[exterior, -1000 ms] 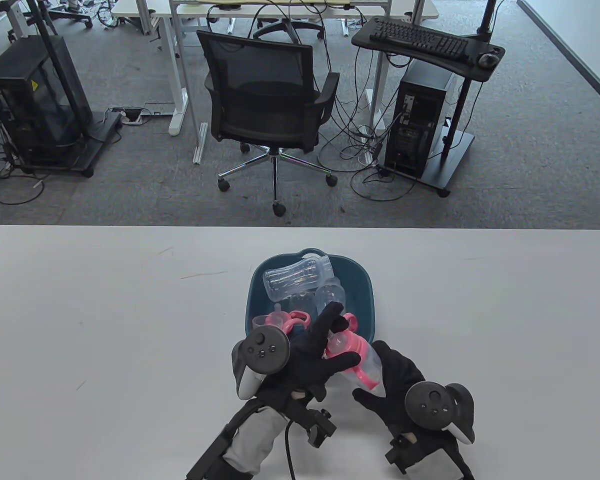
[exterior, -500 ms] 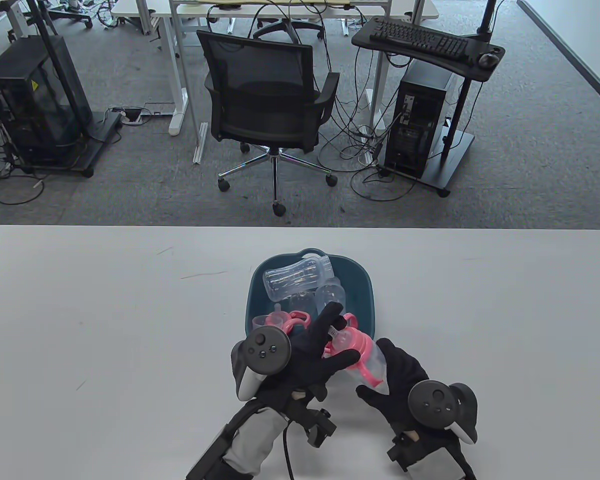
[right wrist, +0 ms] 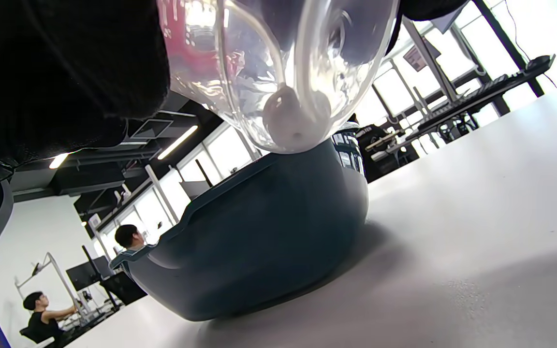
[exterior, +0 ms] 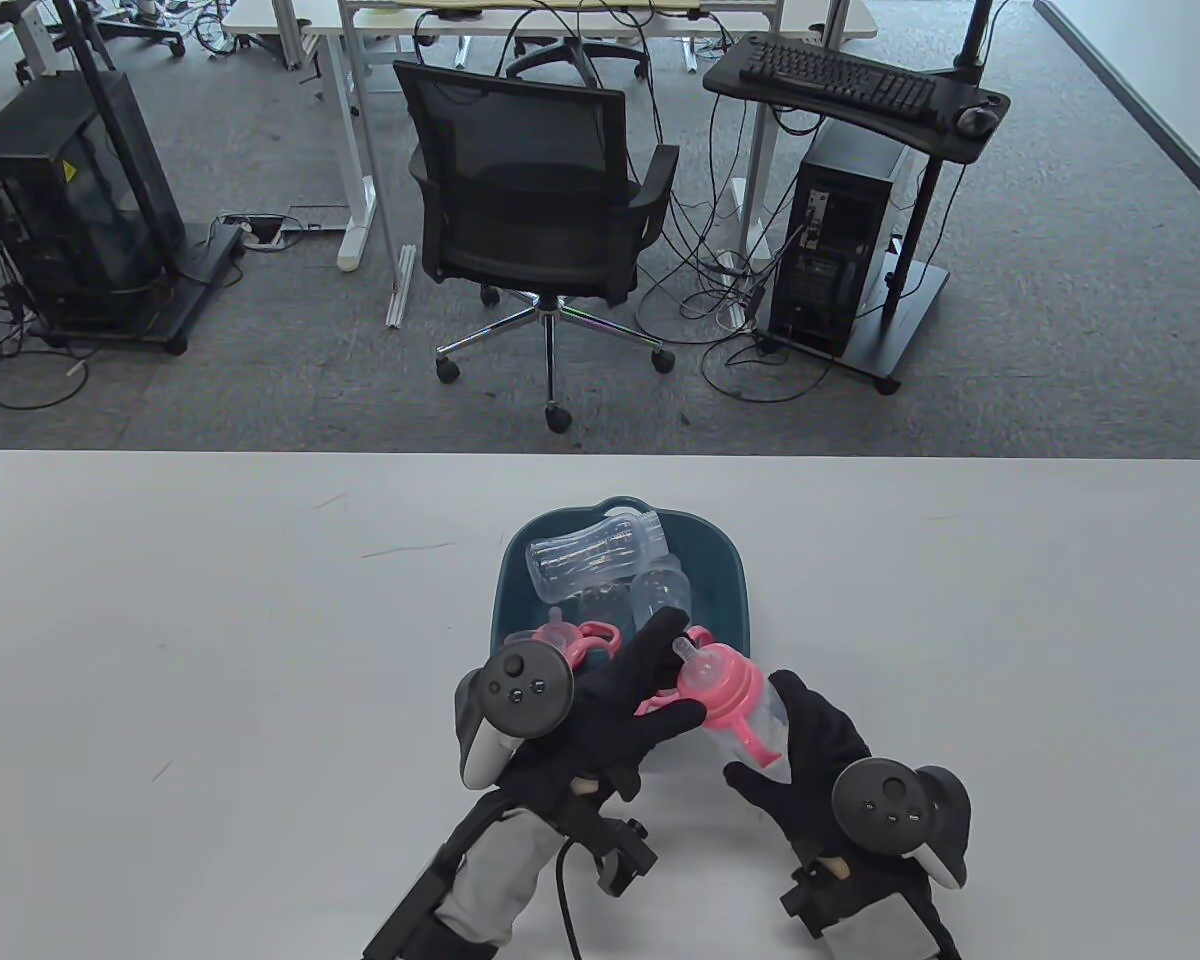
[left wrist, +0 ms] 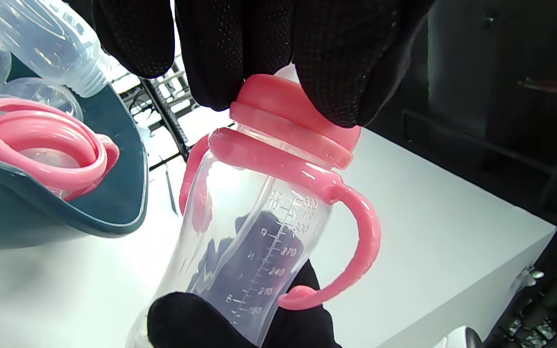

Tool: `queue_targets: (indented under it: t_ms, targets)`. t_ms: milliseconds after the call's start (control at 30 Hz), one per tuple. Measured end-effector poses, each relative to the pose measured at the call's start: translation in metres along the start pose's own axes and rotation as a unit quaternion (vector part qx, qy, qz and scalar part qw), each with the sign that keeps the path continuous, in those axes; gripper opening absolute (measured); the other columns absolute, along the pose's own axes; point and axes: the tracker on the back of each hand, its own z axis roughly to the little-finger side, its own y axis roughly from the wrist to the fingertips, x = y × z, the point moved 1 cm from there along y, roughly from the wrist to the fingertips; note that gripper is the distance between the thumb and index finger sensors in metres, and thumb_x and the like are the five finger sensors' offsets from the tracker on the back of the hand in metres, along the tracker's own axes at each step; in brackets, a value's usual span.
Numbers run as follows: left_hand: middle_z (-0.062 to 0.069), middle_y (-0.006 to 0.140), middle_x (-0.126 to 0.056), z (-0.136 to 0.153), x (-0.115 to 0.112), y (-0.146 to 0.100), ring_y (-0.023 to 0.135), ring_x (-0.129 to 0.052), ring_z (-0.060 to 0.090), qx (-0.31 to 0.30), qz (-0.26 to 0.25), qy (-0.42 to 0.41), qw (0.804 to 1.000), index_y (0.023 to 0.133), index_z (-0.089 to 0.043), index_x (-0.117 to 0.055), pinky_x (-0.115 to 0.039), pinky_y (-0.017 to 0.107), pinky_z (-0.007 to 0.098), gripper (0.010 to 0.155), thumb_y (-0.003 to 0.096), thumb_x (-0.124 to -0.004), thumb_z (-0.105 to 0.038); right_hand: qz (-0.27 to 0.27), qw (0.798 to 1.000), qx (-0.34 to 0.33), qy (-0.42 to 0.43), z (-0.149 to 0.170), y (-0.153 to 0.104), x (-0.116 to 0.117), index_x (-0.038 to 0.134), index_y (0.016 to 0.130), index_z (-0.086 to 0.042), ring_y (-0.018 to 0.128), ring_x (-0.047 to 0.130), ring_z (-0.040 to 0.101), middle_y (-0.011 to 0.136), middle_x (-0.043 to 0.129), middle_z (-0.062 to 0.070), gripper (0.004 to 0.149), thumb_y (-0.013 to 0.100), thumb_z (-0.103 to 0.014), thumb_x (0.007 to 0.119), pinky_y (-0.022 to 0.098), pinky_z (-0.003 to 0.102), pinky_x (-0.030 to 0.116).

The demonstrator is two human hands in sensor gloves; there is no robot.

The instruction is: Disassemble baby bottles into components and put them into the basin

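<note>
Pink-collared baby bottle (exterior: 735, 705) is held above the white table (exterior: 210, 620), just near of the basin (exterior: 735, 590), tilted with its teat (exterior: 682, 650) pointing far-left toward the basin.

Right hand (exterior: 820, 765): fingers curled round the clear lower body of the bottle; in the right wrist view the rounded bottle base (right wrist: 288, 116) sits directly under the black glove, above the table.

Left hand (exterior: 610, 705): fingertips (left wrist: 211, 58) close on the pink screw collar (left wrist: 293, 121) from above, thumb and fingers pinching its rim. The collar looks seated on the bottle neck; whether it is loosened cannot be told. Pink handle ring (left wrist: 351, 232) hangs below the collar, one loop toward the right, the other toward the left behind the body. Printed scale on the clear wall reads to 330 ml.

Basin, dark teal, stands at table centre, just far of both hands. Inside: a clear bottle body (exterior: 595, 550) lying on its side at the far end, a second clear body (exterior: 660, 590) beside it, and a pink handle ring (exterior: 575, 640) at the near-left rim.
</note>
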Motion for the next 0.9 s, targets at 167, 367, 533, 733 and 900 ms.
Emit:
queue_targets:
  t_ms: [167,367,533,733,900]
  targets:
    - [-0.001,0.108,-0.057,0.002,0.0,0.0,0.095,-0.079,0.028,0.003,-0.005,0.0,1.0,0.11,-0.034,-0.038,-0.061,0.072,0.053,0.08,0.0474,-0.087,-0.039,-0.003,1.0,-0.002,-0.001,-0.001,0.0,0.001,0.027,0.11,-0.01,0.092,0.059,0.047,0.105,0.05,0.019,0.092,0.049,-0.046,0.086,0.066,0.069,0.046]
    - [0.0,0.112,-0.046,0.002,0.0,-0.001,0.104,-0.068,0.031,-0.001,-0.01,-0.003,1.0,0.111,-0.035,-0.031,-0.056,0.074,0.056,0.086,0.0458,-0.086,-0.045,-0.012,1.0,-0.013,-0.015,-0.007,0.0,0.005,0.027,0.11,-0.011,0.092,0.059,0.047,0.106,0.05,0.018,0.092,0.049,-0.046,0.086,0.067,0.069,0.046]
    - [0.001,0.115,-0.037,0.003,-0.001,-0.001,0.109,-0.06,0.033,-0.004,-0.013,-0.018,1.0,0.111,-0.036,-0.025,-0.052,0.076,0.056,0.09,0.0454,-0.086,-0.048,-0.02,0.999,-0.019,-0.02,-0.011,0.0,0.008,0.028,0.111,-0.011,0.092,0.058,0.047,0.106,0.05,0.018,0.092,0.049,-0.046,0.086,0.067,0.069,0.046]
    - [0.001,0.114,-0.044,0.006,-0.006,-0.001,0.109,-0.061,0.033,0.0,-0.015,-0.034,0.999,0.111,-0.039,-0.03,-0.053,0.075,0.056,0.086,0.046,-0.086,-0.047,-0.021,0.999,-0.016,-0.021,-0.01,0.0,0.009,0.028,0.11,-0.011,0.092,0.059,0.047,0.106,0.051,0.018,0.092,0.049,-0.046,0.086,0.067,0.069,0.046]
    - [-0.001,0.111,-0.051,0.007,-0.007,-0.001,0.106,-0.066,0.032,0.002,-0.008,-0.028,1.0,0.111,-0.04,-0.03,-0.053,0.075,0.056,0.086,0.0457,-0.085,-0.049,-0.02,1.0,-0.014,-0.017,-0.009,0.0,0.008,0.029,0.111,-0.011,0.092,0.059,0.047,0.106,0.051,0.018,0.092,0.049,-0.046,0.087,0.067,0.069,0.046]
